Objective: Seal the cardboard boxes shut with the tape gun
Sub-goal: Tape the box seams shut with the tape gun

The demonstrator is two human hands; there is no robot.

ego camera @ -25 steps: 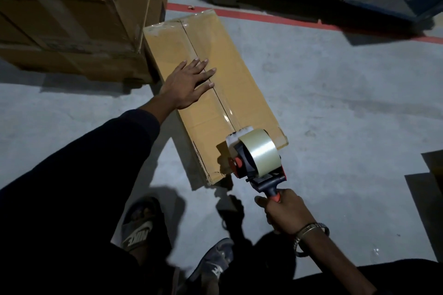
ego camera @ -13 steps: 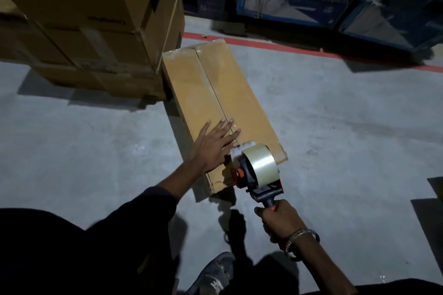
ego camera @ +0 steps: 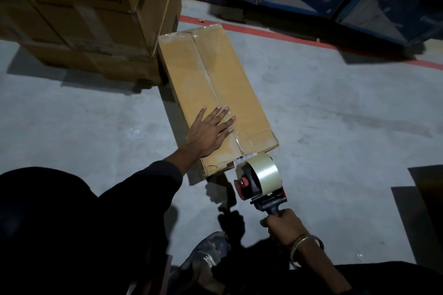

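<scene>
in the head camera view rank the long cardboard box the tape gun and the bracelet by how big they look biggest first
1. Long cardboard box
2. Tape gun
3. Bracelet

The tape gun sits nearer the camera, yet the box looks bigger by far.

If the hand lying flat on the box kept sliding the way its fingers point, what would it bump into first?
Nothing soon, I think. The left hand points up the cardboard box, across its taped seam, and that top looks bare all the way to the far edge.
</scene>
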